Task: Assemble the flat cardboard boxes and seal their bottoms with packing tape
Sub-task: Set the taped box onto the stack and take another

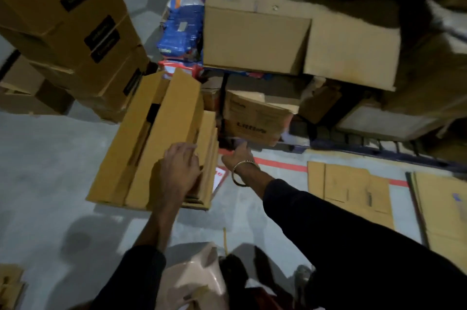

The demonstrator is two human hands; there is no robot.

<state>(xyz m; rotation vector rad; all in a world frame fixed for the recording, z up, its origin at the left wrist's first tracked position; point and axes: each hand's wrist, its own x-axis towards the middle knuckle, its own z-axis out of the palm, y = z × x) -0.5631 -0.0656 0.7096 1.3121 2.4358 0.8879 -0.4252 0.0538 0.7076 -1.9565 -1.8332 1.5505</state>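
A brown cardboard box (151, 138) lies on the grey floor with its flaps turned up toward me. My left hand (177, 165) rests palm down on the near flaps, fingers spread over the flap edge. My right hand (237, 155), with a metal bangle on the wrist, reaches past the box's right side to a dark and red blurred spot (227, 145) at the foot of the stacked cartons. Its fingertips are blurred, so what they touch is unclear. No tape roll can be made out.
Stacked brown cartons (75, 31) stand at left, and more cartons (290, 44) fill a rack ahead. Flat cardboard sheets (353, 188) lie on the floor at right beside a red floor line (278, 164). A pale plastic bag (194, 277) sits near my legs.
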